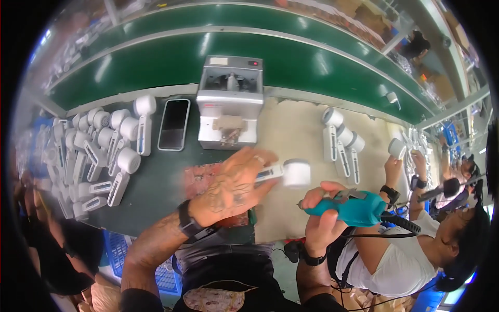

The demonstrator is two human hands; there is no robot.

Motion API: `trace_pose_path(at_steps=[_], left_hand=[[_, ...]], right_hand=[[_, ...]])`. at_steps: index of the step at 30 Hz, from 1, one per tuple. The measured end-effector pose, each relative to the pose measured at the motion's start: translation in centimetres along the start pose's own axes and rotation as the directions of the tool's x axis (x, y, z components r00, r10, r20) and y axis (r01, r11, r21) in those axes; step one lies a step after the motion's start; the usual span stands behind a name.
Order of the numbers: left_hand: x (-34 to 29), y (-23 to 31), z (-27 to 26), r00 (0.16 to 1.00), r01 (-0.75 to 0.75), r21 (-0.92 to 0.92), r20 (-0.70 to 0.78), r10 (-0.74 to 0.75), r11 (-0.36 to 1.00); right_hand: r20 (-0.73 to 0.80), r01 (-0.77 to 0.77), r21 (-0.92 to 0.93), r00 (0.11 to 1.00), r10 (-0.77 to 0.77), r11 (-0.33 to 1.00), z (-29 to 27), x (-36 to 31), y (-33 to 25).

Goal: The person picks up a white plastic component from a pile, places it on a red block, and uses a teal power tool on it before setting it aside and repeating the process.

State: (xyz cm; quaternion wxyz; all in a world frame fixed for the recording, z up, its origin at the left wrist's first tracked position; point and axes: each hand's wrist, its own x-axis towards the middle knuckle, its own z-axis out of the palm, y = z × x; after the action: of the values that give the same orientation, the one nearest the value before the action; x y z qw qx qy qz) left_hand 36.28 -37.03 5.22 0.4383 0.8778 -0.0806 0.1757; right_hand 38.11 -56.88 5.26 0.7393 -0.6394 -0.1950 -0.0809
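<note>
My left hand [231, 182] grips the handle of a white round-headed handheld device [297, 173], its head pointing right over the beige board. A teal electric screwdriver [347, 209] is in my right hand [325, 221], its bit pointing left toward the device but apart from it. Fingers and thumb wrap the tool's body, and a black coiled cord runs from its rear. Under my left hand lies a worn red mat [200, 182], partly covered. Similar white devices [344, 138] rest in a small group on the right side of the board.
A grey metal machine [230, 104] stands at the back middle, with a phone [174, 125] beside it. Many more white devices [104, 140] are piled at left. A green conveyor [296, 57] runs behind. At right, a co-worker [410, 249] handles another device. A blue crate [166, 278] sits below the table.
</note>
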Motion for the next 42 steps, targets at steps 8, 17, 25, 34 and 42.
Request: trace_pose_path(at_steps=[8,17,25,34,42], left_hand=[[-4.4,-3.4,-4.2,0.991,0.122,-0.084,-0.042,-0.125,0.989],[-5.2,-6.5,-4.1,0.989,-0.135,0.118,0.076,0.127,0.984],[-5.8,-7.0,-5.3,0.992,-0.114,0.175,-0.028,0.121,0.978],[-5.5,-7.7,-5.3,0.995,-0.056,0.157,-0.078,0.069,0.986],[-5.4,-7.5,-5.3,0.996,-0.052,0.144,-0.061,0.061,0.988]], right_hand=[[0.234,-0.158,0.282,0.968,0.092,0.946,5.6,1.4,-2.3],[0.239,0.017,0.145,0.970,-0.052,0.989,14.7,7.8,0.1],[0.339,0.052,0.138,0.936,-0.096,0.989,17.3,8.9,4.2],[0.313,-0.119,0.083,0.946,0.088,0.989,15.5,6.9,2.3],[0.327,-0.092,0.103,0.944,0.054,0.990,13.8,5.7,2.3]])
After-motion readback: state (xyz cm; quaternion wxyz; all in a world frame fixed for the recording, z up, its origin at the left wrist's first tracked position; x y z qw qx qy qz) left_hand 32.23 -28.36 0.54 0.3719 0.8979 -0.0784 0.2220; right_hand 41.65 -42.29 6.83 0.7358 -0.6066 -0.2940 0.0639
